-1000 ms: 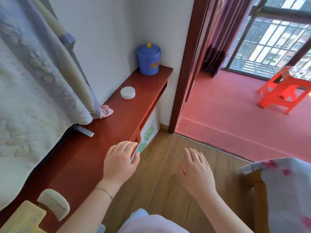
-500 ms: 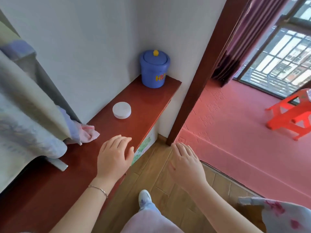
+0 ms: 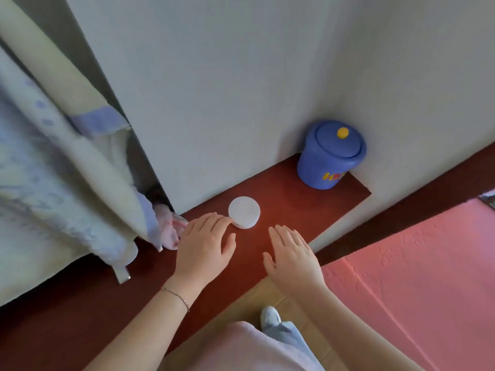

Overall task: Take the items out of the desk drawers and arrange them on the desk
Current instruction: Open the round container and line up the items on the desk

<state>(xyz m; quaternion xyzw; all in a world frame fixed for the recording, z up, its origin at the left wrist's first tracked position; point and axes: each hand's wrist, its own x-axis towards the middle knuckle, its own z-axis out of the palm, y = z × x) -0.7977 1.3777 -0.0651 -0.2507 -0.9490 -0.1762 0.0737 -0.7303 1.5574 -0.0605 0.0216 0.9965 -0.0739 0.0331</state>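
— Drawers weren't visible at that moment; only the top of the red-brown counter (image 3: 294,210) showed, with both hands over it.

— What had changed in the last second?

— Both hands had come forward and up. A second earlier they hung off the front edge, near the drawer fronts; now they were above the top. The left hand (image 3: 205,246) had reached the white round tin (image 3: 244,212), its fingertips (image 3: 219,219) touching or nearly touching the tin's near-left side.

— Holding anything?

— No. Both were flat and spread, palms down, fingers straight. The right hand (image 3: 292,257) hovered just right of the left, at the counter's front edge, gripping nothing.

— And for the task?

— I'd judge she'd turned from the drawers to tidying what's already out, probably about to shift the tin. The blue lidded pot (image 3: 330,156) stood well beyond the right hand, in the corner; a pink cloth (image 3: 171,228) lay just left of the left hand, under the hanging quilt (image 3: 53,170).
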